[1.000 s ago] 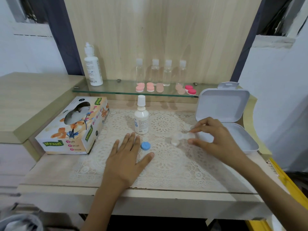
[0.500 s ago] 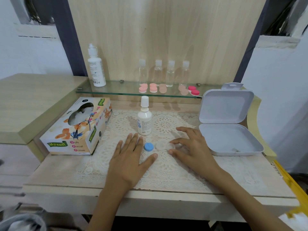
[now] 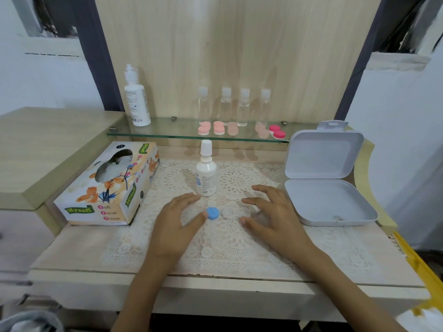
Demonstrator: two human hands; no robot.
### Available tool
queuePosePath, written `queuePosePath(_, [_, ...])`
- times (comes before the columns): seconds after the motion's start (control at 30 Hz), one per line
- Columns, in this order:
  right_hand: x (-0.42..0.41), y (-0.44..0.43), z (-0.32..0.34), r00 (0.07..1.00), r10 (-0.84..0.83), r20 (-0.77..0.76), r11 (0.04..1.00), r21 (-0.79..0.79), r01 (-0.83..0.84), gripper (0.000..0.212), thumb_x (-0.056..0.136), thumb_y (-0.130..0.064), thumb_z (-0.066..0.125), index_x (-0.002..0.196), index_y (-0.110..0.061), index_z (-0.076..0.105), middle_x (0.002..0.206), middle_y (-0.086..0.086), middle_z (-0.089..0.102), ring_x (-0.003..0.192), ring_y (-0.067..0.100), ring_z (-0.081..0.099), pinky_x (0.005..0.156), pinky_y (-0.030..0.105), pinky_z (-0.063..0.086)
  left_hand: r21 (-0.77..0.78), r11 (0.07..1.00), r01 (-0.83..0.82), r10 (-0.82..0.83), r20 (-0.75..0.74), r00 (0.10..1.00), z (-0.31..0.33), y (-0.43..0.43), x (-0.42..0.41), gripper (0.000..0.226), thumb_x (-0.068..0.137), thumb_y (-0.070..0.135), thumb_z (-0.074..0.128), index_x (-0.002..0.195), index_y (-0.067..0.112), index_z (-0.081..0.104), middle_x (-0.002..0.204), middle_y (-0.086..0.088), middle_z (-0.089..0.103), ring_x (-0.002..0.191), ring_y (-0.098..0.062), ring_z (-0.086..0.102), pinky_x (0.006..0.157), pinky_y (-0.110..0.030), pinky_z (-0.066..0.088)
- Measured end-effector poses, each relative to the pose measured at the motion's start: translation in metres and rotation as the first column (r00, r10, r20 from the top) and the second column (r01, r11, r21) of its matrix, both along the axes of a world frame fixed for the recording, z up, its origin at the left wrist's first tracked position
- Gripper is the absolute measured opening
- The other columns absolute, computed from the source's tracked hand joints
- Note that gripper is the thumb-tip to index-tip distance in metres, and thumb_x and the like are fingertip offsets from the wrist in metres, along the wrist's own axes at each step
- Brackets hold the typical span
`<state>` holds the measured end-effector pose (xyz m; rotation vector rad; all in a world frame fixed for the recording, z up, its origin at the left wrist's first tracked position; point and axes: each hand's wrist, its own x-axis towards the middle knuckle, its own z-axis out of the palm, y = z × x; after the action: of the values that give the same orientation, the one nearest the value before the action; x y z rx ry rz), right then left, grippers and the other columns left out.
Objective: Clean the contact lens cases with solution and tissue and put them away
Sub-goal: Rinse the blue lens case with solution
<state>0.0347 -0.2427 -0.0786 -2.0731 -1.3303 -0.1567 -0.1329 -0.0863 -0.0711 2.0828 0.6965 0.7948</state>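
Both left hand [image 3: 177,224] and right hand [image 3: 272,216] flank the contact lens case [image 3: 236,212] at mid-frame on the counter [image 3: 72,255], fingers [image 3: 256,202] spread wide, holding nothing; a careless grab could topple the solution bottle [image 3: 206,174] just behind.

- The left hand [image 3: 176,222] is lying palm down, fingers straight and close together, pointing far and right, thumb stretching out to the right.
- The right hand [image 3: 272,215] is sitting palm down beside it, fingers spread and gently arched, pointing left.
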Motion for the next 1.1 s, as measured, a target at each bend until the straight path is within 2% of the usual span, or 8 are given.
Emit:
queuePosePath(0.1, [-0.003, -0.001, 0.000, 0.998, -0.006, 0.060, 1.000, -0.020, 0.008, 0.045, 0.082, -0.054, 0.053, 0.121, -0.033, 0.061, 0.143, -0.010, 0.038, 0.134, 0.009, 0.025, 0.108, 0.031, 0.024, -0.200, 0.980, 0.010, -0.001, 0.045, 0.999, 0.014, 0.010, 0.002, 0.030, 0.085, 0.023, 0.066, 0.115, 0.029, 0.061, 0.121, 0.013, 0.056, 0.117, -0.005, 0.048, 0.095, -0.018, 0.038])
queuePosePath(0.17, [-0.005, -0.001, 0.001, 0.996, -0.007, 0.085, 1.000, -0.026, 0.009, 0.043, 0.084, -0.052, 0.053, 0.122, -0.033, 0.060, 0.144, -0.010, 0.037, 0.135, 0.008, 0.023, 0.110, 0.034, 0.023, -0.220, 0.975, 0.016, -0.005, 0.049, 0.999, 0.025, 0.017, 0.005, 0.031, 0.086, 0.030, 0.063, 0.117, 0.033, 0.060, 0.122, 0.016, 0.055, 0.119, -0.006, 0.048, 0.103, -0.036, 0.040])
queuePosePath(0.23, [-0.006, -0.001, 0.002, 0.997, -0.007, 0.083, 1.000, -0.022, 0.009, 0.042, 0.084, -0.052, 0.053, 0.122, -0.033, 0.059, 0.145, -0.010, 0.037, 0.135, 0.008, 0.023, 0.111, 0.036, 0.024, -0.203, 0.979, 0.019, -0.006, 0.064, 0.998, 0.040, 0.022, 0.012, 0.034, 0.087, 0.037, 0.060, 0.121, 0.032, 0.057, 0.123, 0.016, 0.055, 0.120, -0.006, 0.046, 0.105, -0.039, 0.037])
queuePosePath(0.4, [-0.007, -0.002, 0.003, 0.997, -0.008, 0.083, 0.999, -0.031, 0.011, 0.038, 0.087, -0.050, 0.057, 0.121, -0.034, 0.059, 0.145, -0.011, 0.035, 0.135, 0.005, 0.020, 0.110, 0.033, 0.022, -0.164, 0.985, 0.052, -0.031, 0.128, 0.991, 0.076, 0.031, 0.043, 0.042, 0.088, 0.038, 0.060, 0.126, 0.022, 0.056, 0.123, 0.012, 0.056, 0.117, -0.005, 0.048, 0.101, -0.028, 0.035])
queuePosePath(0.53, [-0.008, -0.002, 0.004, 0.996, -0.006, 0.084, 0.999, -0.042, 0.009, 0.038, 0.087, -0.051, 0.054, 0.120, -0.034, 0.059, 0.146, -0.010, 0.035, 0.136, 0.008, 0.021, 0.110, 0.034, 0.021, -0.121, 0.990, 0.067, -0.054, 0.102, 0.993, 0.085, 0.034, 0.059, 0.045, 0.087, 0.033, 0.062, 0.129, 0.018, 0.054, 0.118, 0.007, 0.057, 0.110, -0.004, 0.049, 0.081, -0.011, 0.033])
queuePosePath(0.83, [-0.007, -0.002, 0.003, 0.992, -0.001, 0.128, 0.998, -0.070, 0.010, 0.037, 0.088, -0.050, 0.053, 0.119, -0.031, 0.061, 0.146, -0.008, 0.035, 0.136, 0.010, 0.021, 0.109, 0.033, 0.023, -0.079, 0.994, 0.078, -0.064, 0.166, 0.984, 0.085, 0.042, 0.069, 0.020, 0.087, 0.019, 0.064, 0.107, 0.016, 0.063, 0.102, 0.005, 0.064, 0.095, -0.005, 0.054, 0.070, 0.003, 0.035])
queuePosePath(1.03, [-0.008, -0.002, 0.003, 0.994, -0.004, 0.112, 0.997, -0.082, 0.013, 0.044, 0.086, -0.058, 0.043, 0.120, -0.035, 0.058, 0.146, -0.010, 0.034, 0.136, 0.007, 0.020, 0.108, 0.030, 0.022, -0.101, 0.995, 0.026, 0.010, 0.344, 0.939, 0.082, 0.044, 0.056, 0.025, 0.087, 0.013, 0.063, 0.109, 0.024, 0.059, 0.098, 0.012, 0.064, 0.091, 0.004, 0.057, 0.085, -0.013, 0.044])
queuePosePath(1.1, [-0.009, -0.002, 0.005, 0.994, -0.004, 0.110, 0.997, -0.076, 0.012, 0.044, 0.086, -0.056, 0.047, 0.123, -0.034, 0.056, 0.146, -0.011, 0.034, 0.136, 0.008, 0.021, 0.109, 0.030, 0.023, -0.096, 0.995, -0.041, 0.070, 0.329, 0.942, 0.067, 0.048, 0.046, 0.025, 0.087, 0.013, 0.063, 0.108, 0.025, 0.058, 0.096, 0.017, 0.062, 0.090, 0.006, 0.056, 0.087, -0.020, 0.046])
